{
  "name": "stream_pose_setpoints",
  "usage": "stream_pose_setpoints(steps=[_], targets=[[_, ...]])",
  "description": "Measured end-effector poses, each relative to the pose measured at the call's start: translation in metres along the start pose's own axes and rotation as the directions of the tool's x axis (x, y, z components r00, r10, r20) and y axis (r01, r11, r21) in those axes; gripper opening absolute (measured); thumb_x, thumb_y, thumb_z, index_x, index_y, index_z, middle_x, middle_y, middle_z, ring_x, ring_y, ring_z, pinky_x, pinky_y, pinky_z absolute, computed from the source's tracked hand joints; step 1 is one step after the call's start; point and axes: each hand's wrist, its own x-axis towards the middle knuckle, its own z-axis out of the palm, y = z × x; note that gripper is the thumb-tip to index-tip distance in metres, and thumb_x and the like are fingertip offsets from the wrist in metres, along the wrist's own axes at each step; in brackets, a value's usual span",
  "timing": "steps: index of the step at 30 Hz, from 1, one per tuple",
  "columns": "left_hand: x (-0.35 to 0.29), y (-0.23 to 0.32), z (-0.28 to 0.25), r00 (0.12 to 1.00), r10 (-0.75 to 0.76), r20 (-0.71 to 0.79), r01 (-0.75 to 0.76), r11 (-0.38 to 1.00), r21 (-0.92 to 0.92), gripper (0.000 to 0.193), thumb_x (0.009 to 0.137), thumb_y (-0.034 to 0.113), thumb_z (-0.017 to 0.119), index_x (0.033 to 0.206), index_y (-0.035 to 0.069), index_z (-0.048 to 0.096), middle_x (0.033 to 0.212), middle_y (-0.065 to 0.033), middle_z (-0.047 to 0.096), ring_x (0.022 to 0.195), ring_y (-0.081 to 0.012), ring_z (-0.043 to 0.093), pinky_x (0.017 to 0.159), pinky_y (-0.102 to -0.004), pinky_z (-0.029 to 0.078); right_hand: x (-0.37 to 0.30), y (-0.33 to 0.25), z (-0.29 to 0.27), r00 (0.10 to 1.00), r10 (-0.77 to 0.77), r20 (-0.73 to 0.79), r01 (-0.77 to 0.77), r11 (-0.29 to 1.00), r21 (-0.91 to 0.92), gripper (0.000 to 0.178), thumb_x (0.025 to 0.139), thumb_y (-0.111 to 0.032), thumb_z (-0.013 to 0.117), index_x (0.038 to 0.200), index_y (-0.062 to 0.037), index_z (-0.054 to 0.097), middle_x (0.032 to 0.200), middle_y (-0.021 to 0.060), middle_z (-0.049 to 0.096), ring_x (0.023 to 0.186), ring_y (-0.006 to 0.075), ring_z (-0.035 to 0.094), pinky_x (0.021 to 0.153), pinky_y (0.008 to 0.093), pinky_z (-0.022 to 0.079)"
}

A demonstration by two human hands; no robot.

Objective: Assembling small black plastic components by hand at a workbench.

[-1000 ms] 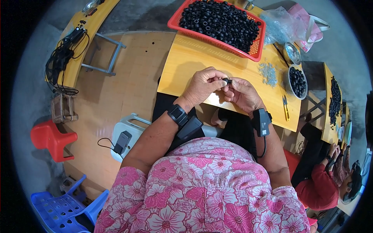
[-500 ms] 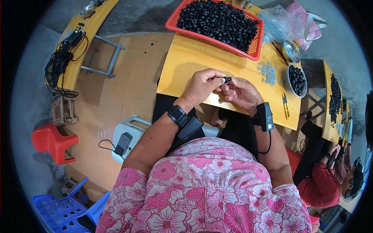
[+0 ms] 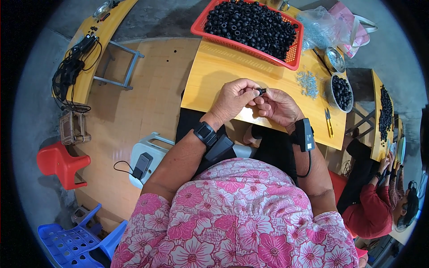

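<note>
A small black ring-like part (image 3: 261,91) is pinched between my two hands above the table's near edge. My left hand (image 3: 235,99) grips it from the left with thumb and fingers. From the right, the thumb and fingertips of my right hand (image 3: 282,106) close on the same part, covering much of it. Beyond my hands stands a red plastic basket (image 3: 243,45) heaped with black ring parts (image 3: 250,27). To the right lie small clear pieces (image 3: 307,83) in a loose pile, beside a bowl of black parts (image 3: 342,93). Yellow-handled snips (image 3: 329,123) rest near my right hand.
A metal bowl (image 3: 334,59) and a clear plastic bag (image 3: 319,27) sit at the table's far right. Another person in a red top (image 3: 371,210) works at a side table (image 3: 379,134). Red (image 3: 62,164) and blue (image 3: 76,239) chairs stand at left.
My hands and the black part stay almost in the same place. At the right, the other person's hands have shifted forward over the side table.
</note>
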Motion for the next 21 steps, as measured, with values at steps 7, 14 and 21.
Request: stream_pose_setpoints(steps=[7,14,21], targets=[[0.001,-0.007,-0.001,0.999,0.037,0.001,-0.037,0.999,0.014,0.013,0.092,0.007,0.057,0.102,0.0,0.061,0.087,-0.0045,0.064,0.074,-0.0072,0.061,0.067,-0.0208,0.052,-0.001,-0.002,-0.002,0.997,0.016,-0.073,-0.022,0.997,-0.072,0.027,0.091,-0.025,0.061,0.098,0.0009,0.061,0.086,0.0064,0.062,0.077,0.017,0.061,0.068,0.0301,0.053],[0.002,-0.01,-0.001,0.999,0.047,0.0,-0.047,0.999,0.012,0.013,0.092,0.008,0.058,0.101,0.0,0.061,0.088,-0.0033,0.064,0.075,-0.0075,0.061,0.068,-0.0206,0.052,-0.003,-0.005,0.008,0.977,-0.072,-0.199,0.02,0.967,-0.254,0.021,0.091,-0.019,0.062,0.102,-0.002,0.06,0.08,0.0013,0.06,0.065,0.0075,0.055,0.064,0.0268,0.055],[0.001,-0.007,-0.002,1.0,0.023,-0.006,-0.023,1.0,0.009,0.015,0.092,0.01,0.058,0.102,0.0,0.062,0.089,-0.0022,0.064,0.075,-0.0075,0.062,0.068,-0.0204,0.052,-0.003,-0.002,0.018,0.937,-0.233,-0.259,0.139,0.931,-0.337,0.013,0.09,-0.008,0.06,0.101,-0.0015,0.062,0.078,0.0017,0.061,0.066,0.0088,0.058,0.064,0.0255,0.055]])
